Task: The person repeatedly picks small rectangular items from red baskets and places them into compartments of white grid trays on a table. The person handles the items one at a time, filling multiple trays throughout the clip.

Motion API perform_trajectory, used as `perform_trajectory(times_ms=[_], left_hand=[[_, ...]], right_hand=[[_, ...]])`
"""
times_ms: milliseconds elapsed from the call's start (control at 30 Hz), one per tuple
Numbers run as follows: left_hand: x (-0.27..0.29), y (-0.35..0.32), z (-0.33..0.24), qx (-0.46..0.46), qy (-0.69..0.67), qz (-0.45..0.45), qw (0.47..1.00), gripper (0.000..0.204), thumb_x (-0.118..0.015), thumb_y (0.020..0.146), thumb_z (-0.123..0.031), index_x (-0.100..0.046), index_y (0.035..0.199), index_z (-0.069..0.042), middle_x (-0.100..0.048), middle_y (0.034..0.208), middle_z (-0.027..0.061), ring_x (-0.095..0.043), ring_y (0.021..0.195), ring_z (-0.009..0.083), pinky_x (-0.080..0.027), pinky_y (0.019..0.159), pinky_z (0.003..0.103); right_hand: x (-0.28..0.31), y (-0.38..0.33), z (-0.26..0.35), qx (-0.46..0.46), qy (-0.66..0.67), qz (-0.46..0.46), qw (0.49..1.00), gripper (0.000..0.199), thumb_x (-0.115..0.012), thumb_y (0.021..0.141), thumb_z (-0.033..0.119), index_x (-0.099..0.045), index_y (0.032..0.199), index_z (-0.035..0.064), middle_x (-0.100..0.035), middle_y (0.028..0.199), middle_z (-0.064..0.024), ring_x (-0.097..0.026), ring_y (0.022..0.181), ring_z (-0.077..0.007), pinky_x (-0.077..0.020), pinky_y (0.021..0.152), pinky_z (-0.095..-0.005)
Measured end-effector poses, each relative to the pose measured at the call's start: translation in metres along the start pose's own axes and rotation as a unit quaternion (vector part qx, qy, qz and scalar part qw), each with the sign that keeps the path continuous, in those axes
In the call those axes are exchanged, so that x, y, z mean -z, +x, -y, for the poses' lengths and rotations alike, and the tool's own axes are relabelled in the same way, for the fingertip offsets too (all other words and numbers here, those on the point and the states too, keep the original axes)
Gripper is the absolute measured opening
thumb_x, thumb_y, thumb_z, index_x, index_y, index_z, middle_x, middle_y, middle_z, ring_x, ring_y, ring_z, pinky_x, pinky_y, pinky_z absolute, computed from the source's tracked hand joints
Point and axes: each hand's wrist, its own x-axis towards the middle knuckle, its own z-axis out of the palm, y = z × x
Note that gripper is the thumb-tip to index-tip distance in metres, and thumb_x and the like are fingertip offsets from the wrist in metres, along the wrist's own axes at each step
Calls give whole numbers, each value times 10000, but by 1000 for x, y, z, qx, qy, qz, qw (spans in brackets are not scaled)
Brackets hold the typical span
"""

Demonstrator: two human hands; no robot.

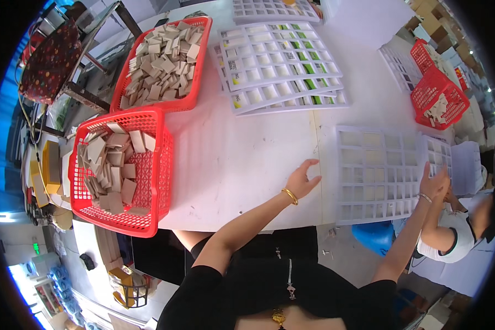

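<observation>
My left hand (302, 180) hovers over the white tabletop just left of a white grid tray (363, 144), its thumb and fingers apart with nothing between them. A gold bangle circles that wrist. My right hand (432, 185) reaches to the right side of this tray, where a second white grid tray (438, 147) adjoins it. Its fingers are spread, and I see nothing held; whether they touch a tray I cannot tell. The larger tray has rows of square compartments.
Two red plastic baskets (165, 181) (202, 66) of beige square tiles stand at left. Stacked grid trays (283, 60) with green-and-white panels lie at the back. Another person (445, 234) works at right, near a red basket (445, 91). A blue stool (373, 235) is below the table edge.
</observation>
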Motion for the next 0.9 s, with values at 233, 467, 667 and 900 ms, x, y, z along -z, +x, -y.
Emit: perform_trajectory(times_ms=[233, 467, 667, 900], left_hand=[[124, 48, 101, -55, 57, -434, 897, 365, -609, 789, -58, -501, 1136, -25, -549, 1093, 100, -528, 595, 125, -448, 573, 257], [256, 95, 78, 74, -23, -450, 890, 425, -543, 830, -89, -448, 1234, 6, -525, 1226, 141, -619, 730, 200, -505, 679, 293], [358, 181, 178, -41, 46, -390, 919, 467, -490, 882, -118, -413, 1328, -2, -480, 1333, 144, -565, 1068, 222, -457, 902, 305], [326, 203, 119, -49, -21, -211, 976, 469, -468, 920, -199, -399, 1344, -12, -522, 1288, 129, -577, 1029, 175, -488, 831, 284]], right_hand=[[-91, -46, 107, 64, 305, 168, 935, 664, -609, 870, 348, -350, 1375, 3, -435, 1373, -184, -405, 1284, -322, -298, 1073, -405], [-206, -39, 250, -190, 557, 316, 745, 587, -550, 915, 314, -346, 1362, -6, -435, 1360, -181, -420, 1263, -263, -341, 1036, -346], [-281, 38, 320, -163, 506, 421, 735, 575, -434, 940, 457, -448, 1286, -2, -494, 1306, -156, -473, 1201, -217, -385, 979, -325], [-266, 50, 357, -252, 645, 469, 548, 610, -390, 940, 536, -543, 1229, 21, -600, 1189, -75, -520, 1140, -196, -368, 990, -316]])
